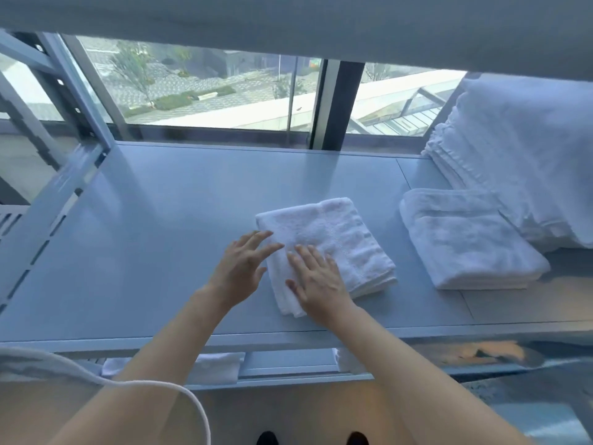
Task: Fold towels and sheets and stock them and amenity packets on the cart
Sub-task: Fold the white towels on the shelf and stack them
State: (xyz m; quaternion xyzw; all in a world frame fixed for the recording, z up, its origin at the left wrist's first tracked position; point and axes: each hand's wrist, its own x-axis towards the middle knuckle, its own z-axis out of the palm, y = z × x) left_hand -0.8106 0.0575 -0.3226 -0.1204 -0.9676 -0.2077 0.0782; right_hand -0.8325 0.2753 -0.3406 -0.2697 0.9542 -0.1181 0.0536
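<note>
Both hands nearest: right hand flat, fingers straight, pressing folded towel on shelf; left hand open beside; I judge stocking partway; second towel, stack placed; packets unseen.

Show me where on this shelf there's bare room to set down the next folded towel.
The widest bare patch lies left of the small folded towel, running to the shelf frame. A bare strip also runs behind it toward the window. The gap between it and the larger folded towel is narrow. The right end is crowded by the tall stack.
</note>
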